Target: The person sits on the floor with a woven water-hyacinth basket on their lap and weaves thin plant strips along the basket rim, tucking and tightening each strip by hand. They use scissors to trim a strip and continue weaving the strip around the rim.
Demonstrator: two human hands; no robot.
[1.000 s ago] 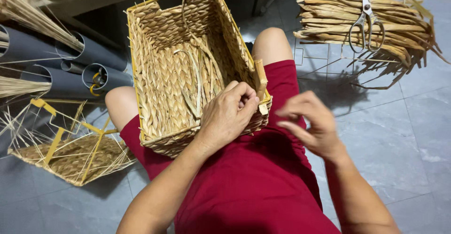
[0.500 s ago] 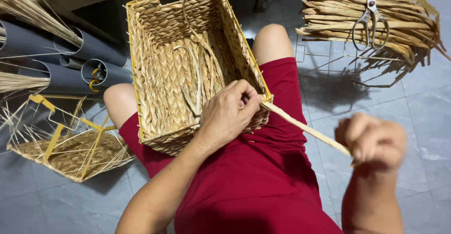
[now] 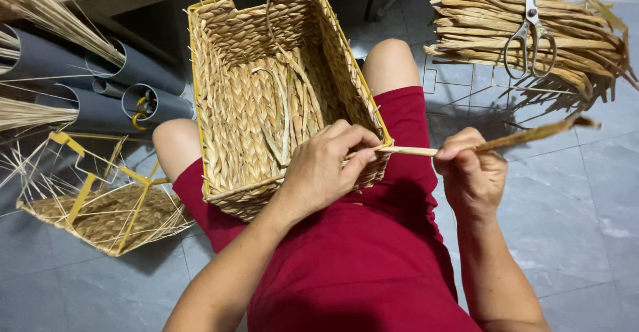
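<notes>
Left to right: a half-woven frame lies on the floor below grey pipes. On the lap sits the basket; the left hand pinches its near corner, fingers closed on the strand. The right hand is clamped on that strand, drawn taut rightward. Looks like tightening a weave; next, tucking it back calls for steady tension. Scissors rest on the reed bundle, well apart.

One finished woven basket; one half-woven frame; one pair of scissors; one bundle of straw; four grey pipes; two hands at work.
</notes>
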